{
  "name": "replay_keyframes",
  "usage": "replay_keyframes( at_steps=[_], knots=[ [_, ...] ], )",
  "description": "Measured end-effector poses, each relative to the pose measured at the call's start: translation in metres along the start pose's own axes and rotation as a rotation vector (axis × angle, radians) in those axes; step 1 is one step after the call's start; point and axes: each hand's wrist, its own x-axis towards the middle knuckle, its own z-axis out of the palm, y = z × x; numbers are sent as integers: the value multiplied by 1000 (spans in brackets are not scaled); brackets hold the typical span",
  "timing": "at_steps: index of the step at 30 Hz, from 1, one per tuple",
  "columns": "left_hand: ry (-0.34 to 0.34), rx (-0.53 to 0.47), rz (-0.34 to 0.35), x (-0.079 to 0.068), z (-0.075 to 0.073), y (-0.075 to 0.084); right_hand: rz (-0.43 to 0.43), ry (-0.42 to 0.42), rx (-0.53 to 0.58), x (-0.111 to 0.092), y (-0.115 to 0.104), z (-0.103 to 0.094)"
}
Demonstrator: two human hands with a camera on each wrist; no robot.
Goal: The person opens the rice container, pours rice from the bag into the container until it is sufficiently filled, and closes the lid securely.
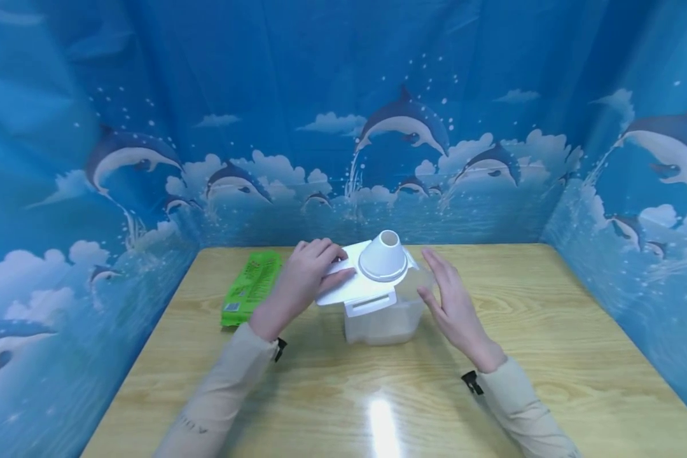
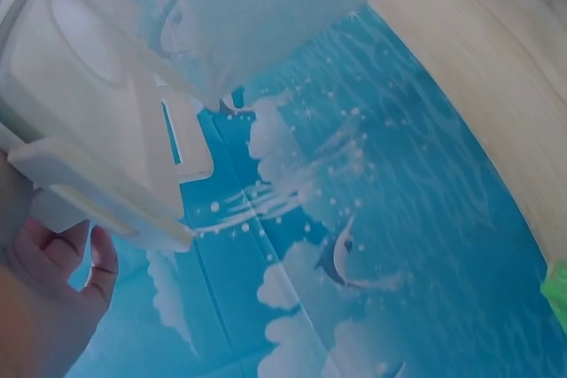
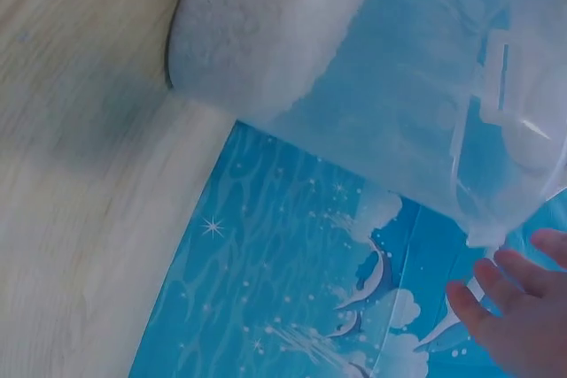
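Note:
My left hand [image 1: 305, 275] grips the left end of a white plastic lid [image 1: 343, 289], fingers on top and thumb along its near side. A white cone-shaped spout [image 1: 382, 257] rises from the lid, which sits tilted over the mouth of a translucent plastic container [image 1: 385, 323]. In the right wrist view, whitish grainy contents [image 3: 257, 33] fill the container's lower part. Beside the container's right side is my right hand [image 1: 451, 304], fingers extended and holding nothing. The left wrist view shows the lid's underside [image 2: 97, 121] with my fingers [image 2: 99, 263] curled at its edge.
A bright green printed packet [image 1: 253, 287] lies on the wooden table [image 1: 549, 356], left of the container and behind my left forearm. Blue dolphin-print sheeting [image 1: 298, 76] stands around the table's back and sides.

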Motion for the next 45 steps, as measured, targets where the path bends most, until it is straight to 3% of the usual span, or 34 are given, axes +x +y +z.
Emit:
replay_keyframes(
  at_steps=[4,9,15,22,28,45],
  knots=[
    [-19,-21,31,8,8,3,-42,66,14,1,2,-4],
    [-49,-35,61,17,17,5,-52,72,13,1,5,-4],
    [-52,-89,67,27,32,5,17,68,-5,2,8,-7],
    [-87,-124,62,26,41,4,61,58,-15,2,9,-9],
    [-50,-131,86,26,45,3,101,29,-35,1,9,-8],
    [20,-118,84,21,53,3,91,-30,-76,0,6,-8]
  ],
)
